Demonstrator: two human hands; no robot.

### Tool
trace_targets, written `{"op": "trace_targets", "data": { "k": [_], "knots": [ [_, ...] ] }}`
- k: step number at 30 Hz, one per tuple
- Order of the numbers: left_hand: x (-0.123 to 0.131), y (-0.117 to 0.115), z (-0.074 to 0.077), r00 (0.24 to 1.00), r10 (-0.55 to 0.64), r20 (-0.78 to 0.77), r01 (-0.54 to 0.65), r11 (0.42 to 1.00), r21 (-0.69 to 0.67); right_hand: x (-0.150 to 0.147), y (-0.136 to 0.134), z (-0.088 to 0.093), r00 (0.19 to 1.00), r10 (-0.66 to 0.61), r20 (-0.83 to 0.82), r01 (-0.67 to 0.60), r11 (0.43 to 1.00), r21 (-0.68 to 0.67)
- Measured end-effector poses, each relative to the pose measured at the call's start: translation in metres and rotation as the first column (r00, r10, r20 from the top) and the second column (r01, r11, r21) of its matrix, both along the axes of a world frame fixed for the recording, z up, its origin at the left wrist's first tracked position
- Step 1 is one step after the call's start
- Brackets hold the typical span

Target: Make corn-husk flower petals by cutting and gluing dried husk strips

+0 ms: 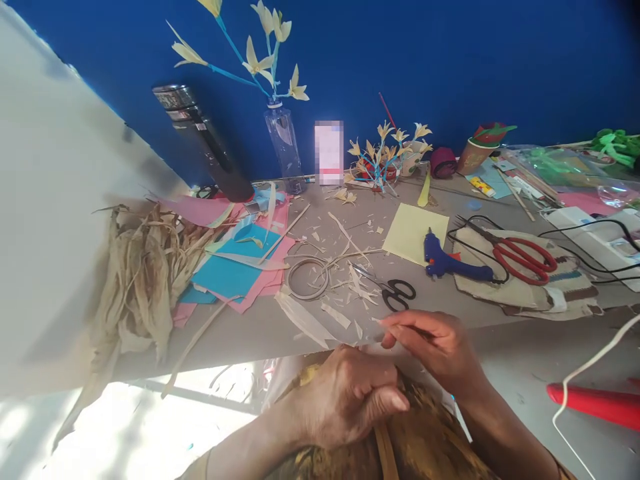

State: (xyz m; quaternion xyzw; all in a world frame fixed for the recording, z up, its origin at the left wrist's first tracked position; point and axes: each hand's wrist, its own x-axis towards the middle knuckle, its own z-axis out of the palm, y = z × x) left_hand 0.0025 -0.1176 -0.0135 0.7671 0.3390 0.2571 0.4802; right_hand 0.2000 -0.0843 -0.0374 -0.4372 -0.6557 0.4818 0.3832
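Observation:
My left hand (357,393) is closed just off the table's front edge, its fingers curled under and its thumb lying along the side. What it holds, if anything, is hidden. Close by, my right hand (430,340) pinches thumb and fingers together; anything between them is too small to name. Black-handled scissors (399,293) lie just beyond the right fingertips. A roll of tape (309,279) rests flat farther left. Pale cut husk pieces (303,317) and scraps are scattered in front of both hands.
Dried husks (143,287) hang over the table's left edge beside blue paper (230,270). At right are a blue glue gun (453,260), yellow paper (407,227), red-handled scissors (525,259) and a cord. Behind stand a dark flask (213,150), a flower vase (284,143) and small flowers (385,157).

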Motion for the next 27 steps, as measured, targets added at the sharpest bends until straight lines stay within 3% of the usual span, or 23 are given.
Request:
{"op": "trace_targets", "data": {
  "k": [2, 5, 8, 9, 12, 15, 19, 22, 27],
  "knots": [
    [-0.006, -0.002, -0.003, 0.999, 0.034, -0.002, -0.034, 0.999, 0.009, 0.000, -0.001, 0.000, 0.999, 0.026, 0.044, -0.028, 0.999, 0.036],
    [-0.024, -0.007, -0.012, 0.980, 0.194, -0.037, -0.188, 0.974, 0.125, 0.002, -0.003, -0.004, 0.997, 0.010, 0.076, -0.013, 0.999, 0.040],
    [-0.048, -0.011, -0.028, 0.897, 0.413, -0.159, -0.317, 0.850, 0.422, 0.004, -0.004, -0.010, 0.995, -0.070, 0.071, 0.065, 0.996, 0.067],
    [-0.056, -0.012, -0.034, 0.858, 0.476, -0.192, -0.326, 0.794, 0.513, 0.005, -0.004, -0.011, 0.994, -0.081, 0.074, 0.075, 0.995, 0.072],
    [-0.071, -0.016, -0.050, 0.769, 0.574, -0.280, -0.289, 0.703, 0.649, 0.003, -0.002, -0.012, 0.994, -0.061, 0.089, 0.052, 0.995, 0.090],
    [-0.076, -0.019, -0.059, 0.757, 0.588, -0.284, -0.272, 0.680, 0.681, -0.001, -0.001, -0.012, 0.993, -0.019, 0.116, 0.003, 0.990, 0.138],
    [-0.077, -0.018, -0.058, 0.756, 0.586, -0.290, -0.264, 0.679, 0.685, -0.004, 0.000, -0.016, 0.991, 0.054, 0.126, -0.074, 0.985, 0.158],
    [-0.080, -0.016, -0.056, 0.726, 0.613, -0.310, -0.268, 0.668, 0.694, -0.003, -0.001, -0.019, 0.988, 0.085, 0.132, -0.102, 0.987, 0.121],
    [-0.083, -0.016, -0.061, 0.763, 0.586, -0.274, -0.235, 0.645, 0.727, -0.003, -0.001, -0.021, 0.989, 0.089, 0.119, -0.096, 0.994, 0.054]
  ]
}}
